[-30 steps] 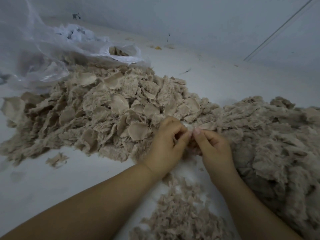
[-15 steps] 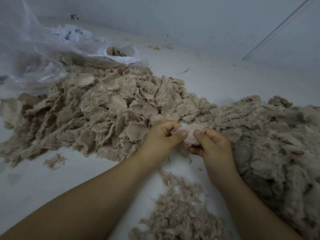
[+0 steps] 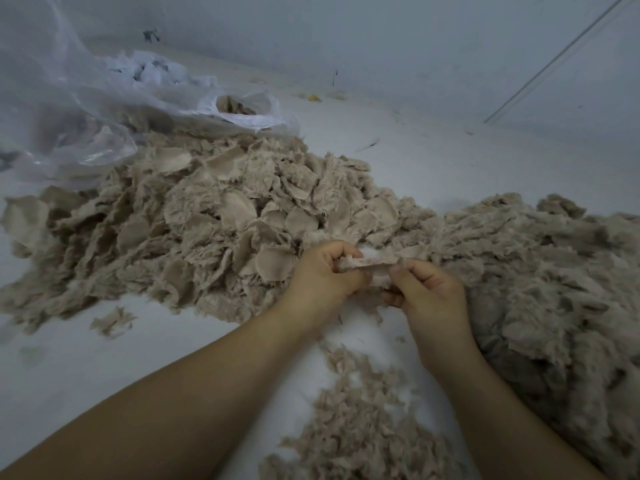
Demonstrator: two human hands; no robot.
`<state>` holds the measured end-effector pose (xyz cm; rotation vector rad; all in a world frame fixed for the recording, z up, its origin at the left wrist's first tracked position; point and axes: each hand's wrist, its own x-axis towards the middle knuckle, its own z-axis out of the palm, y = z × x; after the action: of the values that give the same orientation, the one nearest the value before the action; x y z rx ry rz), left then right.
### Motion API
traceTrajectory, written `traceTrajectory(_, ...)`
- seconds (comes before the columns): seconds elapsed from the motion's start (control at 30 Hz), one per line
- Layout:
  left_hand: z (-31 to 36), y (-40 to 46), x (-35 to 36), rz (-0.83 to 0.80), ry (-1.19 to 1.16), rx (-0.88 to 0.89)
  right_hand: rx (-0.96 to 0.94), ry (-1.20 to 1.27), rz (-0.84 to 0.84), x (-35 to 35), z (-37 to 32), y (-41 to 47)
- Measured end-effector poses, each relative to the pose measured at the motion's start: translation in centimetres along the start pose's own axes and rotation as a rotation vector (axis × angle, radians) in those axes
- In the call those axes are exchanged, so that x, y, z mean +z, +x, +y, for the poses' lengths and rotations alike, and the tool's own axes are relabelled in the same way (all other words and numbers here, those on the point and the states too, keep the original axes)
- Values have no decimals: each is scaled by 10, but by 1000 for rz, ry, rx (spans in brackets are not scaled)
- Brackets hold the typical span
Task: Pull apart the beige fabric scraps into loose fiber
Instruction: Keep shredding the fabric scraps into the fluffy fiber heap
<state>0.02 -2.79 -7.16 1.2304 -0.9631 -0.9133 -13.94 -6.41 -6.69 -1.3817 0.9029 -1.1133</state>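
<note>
A beige fabric scrap point(image 3: 375, 263) is stretched between my two hands at the middle of the view. My left hand point(image 3: 320, 277) pinches its left end and my right hand point(image 3: 427, 299) pinches its right end, fingers closed on it. Behind and left of the hands lies a big pile of beige fabric scraps point(image 3: 194, 233) with flat rounded pieces. To the right spreads a fluffier heap of loose fiber point(image 3: 540, 285). A smaller patch of pulled fiber point(image 3: 363, 431) lies on the floor between my forearms.
A crumpled clear plastic bag point(image 3: 69, 109) with some scraps in its mouth point(image 3: 239, 105) lies at the back left. A stray tuft point(image 3: 112, 320) sits on the white floor at the left. A pale wall rises behind.
My hands have drawn apart, from fingertips touching to a gap with the scrap stretched out between them. The piles have not moved.
</note>
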Motion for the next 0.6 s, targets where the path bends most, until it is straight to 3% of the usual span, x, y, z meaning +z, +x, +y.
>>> traceTrajectory(0.2, 4, 0, -3, -3, -84, -1, 69, 79, 52, -1, -1, 1)
traceTrajectory(0.33, 6, -1, -1, -51, -89, 10, 31, 51, -2, -1, 1, 1)
traceTrajectory(0.5, 3, 2, 0, 83, -199, -68, 3, -7, 16, 0, 5, 3)
traceTrajectory(0.6, 2, 3, -3, 75, -228, -81, 26, 18, 24, 0, 6, 3)
